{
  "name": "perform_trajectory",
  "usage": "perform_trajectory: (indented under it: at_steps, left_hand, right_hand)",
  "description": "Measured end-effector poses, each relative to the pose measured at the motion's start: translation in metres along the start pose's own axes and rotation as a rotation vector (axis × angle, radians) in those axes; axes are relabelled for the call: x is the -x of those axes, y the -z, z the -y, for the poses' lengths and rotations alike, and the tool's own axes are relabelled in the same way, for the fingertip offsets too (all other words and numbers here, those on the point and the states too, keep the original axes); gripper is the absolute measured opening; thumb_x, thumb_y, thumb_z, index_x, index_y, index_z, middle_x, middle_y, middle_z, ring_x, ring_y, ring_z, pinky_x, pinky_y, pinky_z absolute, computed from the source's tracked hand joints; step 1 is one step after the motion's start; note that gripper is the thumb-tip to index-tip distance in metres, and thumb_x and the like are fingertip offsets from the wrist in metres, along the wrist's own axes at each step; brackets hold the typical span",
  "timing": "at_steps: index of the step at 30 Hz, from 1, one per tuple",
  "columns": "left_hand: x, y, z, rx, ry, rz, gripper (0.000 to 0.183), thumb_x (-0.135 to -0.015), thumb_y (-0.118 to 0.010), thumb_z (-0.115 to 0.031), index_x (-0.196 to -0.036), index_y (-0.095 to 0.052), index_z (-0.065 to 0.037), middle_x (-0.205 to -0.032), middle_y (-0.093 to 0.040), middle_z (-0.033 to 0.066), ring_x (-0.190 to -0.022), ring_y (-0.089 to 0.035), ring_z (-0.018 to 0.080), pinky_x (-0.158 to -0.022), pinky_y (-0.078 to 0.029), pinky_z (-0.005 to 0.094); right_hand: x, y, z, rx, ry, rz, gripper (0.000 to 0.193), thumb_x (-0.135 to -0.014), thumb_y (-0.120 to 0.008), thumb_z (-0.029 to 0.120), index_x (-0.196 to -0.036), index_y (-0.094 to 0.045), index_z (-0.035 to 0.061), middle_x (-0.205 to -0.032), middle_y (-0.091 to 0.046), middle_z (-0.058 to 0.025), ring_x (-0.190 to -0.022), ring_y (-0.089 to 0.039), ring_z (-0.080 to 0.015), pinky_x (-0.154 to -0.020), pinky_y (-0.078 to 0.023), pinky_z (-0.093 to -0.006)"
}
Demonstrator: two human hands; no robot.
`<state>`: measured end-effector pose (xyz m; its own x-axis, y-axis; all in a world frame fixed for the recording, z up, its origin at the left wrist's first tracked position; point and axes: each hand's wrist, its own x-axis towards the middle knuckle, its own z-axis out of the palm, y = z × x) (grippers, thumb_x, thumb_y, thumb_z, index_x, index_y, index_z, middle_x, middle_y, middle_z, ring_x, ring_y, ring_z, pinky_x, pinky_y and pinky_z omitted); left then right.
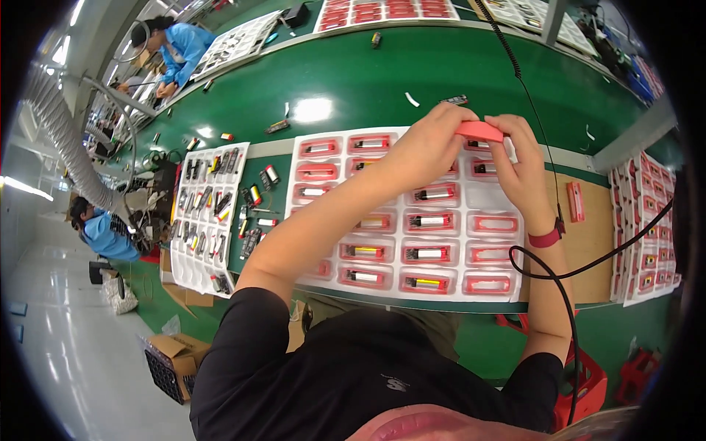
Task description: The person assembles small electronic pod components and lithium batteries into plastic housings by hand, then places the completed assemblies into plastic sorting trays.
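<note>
Above the far right of a white compartment tray [309, 275], my left hand [437, 140] and my right hand [521, 158] hold a small red plastic shell [480, 131] between them. The fingers of both hands are closed on its two ends. The tray is filled with red shells in rows. Many of these hold a small cell with a white or yellow label, such as one red shell [428, 253] in the middle column. Others in the right column, like this pale red shell [494, 223], show no cell. A red wrist strap [545, 239] with a black cord circles my right wrist.
Left of the tray, loose labelled cells [255, 194] lie on the green bench [346, 81], beside another white tray [193, 270] of small parts. A red shell [575, 201] rests on a brown board [588, 250]. Stacked filled trays [640, 235] stand right. Two people in blue work farther left.
</note>
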<state>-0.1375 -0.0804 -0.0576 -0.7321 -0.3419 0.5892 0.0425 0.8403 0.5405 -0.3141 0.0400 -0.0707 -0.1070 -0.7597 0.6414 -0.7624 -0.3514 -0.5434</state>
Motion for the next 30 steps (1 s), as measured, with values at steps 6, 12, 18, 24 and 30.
perform_trajectory:
  at_steps: [6,12,18,24,30]
  left_hand:
    - [-0.015,-0.018,-0.012,0.820,0.449,0.003,0.023,-0.099,-0.052,0.002,-0.121,-0.057,0.002,-0.110,-0.065,0.0120,-0.096,-0.067,0.0171,-0.086,-0.055,0.0300]
    - [-0.015,-0.040,-0.002,0.722,0.382,-0.109,0.021,-0.098,-0.055,-0.002,-0.119,-0.060,0.000,-0.105,-0.067,0.0110,-0.090,-0.068,0.0170,-0.078,-0.056,0.0308]
    - [-0.005,0.009,0.011,0.094,0.096,0.228,0.029,-0.091,-0.060,-0.007,-0.120,-0.062,-0.003,-0.105,-0.066,0.0206,-0.095,-0.067,0.0358,-0.083,-0.054,0.0424]
    - [0.018,0.003,0.011,-0.123,0.017,0.152,0.028,-0.092,-0.055,-0.002,-0.119,-0.059,0.002,-0.108,-0.065,0.0237,-0.103,-0.063,0.0430,-0.092,-0.051,0.0512]
    - [0.019,0.005,0.008,0.073,0.380,0.367,0.028,-0.091,-0.060,-0.008,-0.117,-0.067,0.001,-0.109,-0.068,0.0249,-0.110,-0.064,0.0402,-0.097,-0.051,0.0476]
  right_hand:
    - [0.007,-0.008,-0.011,-0.675,-0.265,-0.147,0.026,-0.103,-0.055,-0.001,-0.128,-0.060,-0.0010,-0.117,-0.065,-0.0054,-0.110,-0.062,-0.0130,-0.094,-0.051,-0.0285]
    - [0.006,0.002,-0.018,-0.673,-0.382,-0.146,0.025,-0.103,-0.055,0.000,-0.127,-0.061,-0.0017,-0.117,-0.066,-0.0064,-0.105,-0.064,-0.0130,-0.095,-0.051,-0.0276]
    - [-0.003,0.017,0.008,-0.108,-0.136,0.171,0.033,-0.093,-0.061,-0.003,-0.126,-0.062,-0.0015,-0.103,-0.064,-0.0163,-0.092,-0.067,-0.0287,-0.083,-0.054,-0.0361]
    - [0.002,-0.008,0.017,0.018,0.030,0.172,0.033,-0.091,-0.058,-0.004,-0.123,-0.063,-0.0028,-0.106,-0.064,-0.0215,-0.096,-0.063,-0.0407,-0.084,-0.053,-0.0445]
    - [0.010,-0.008,0.009,0.017,-0.013,0.246,0.033,-0.089,-0.061,-0.002,-0.121,-0.065,-0.0019,-0.114,-0.066,-0.0231,-0.104,-0.062,-0.0436,-0.092,-0.050,-0.0472]
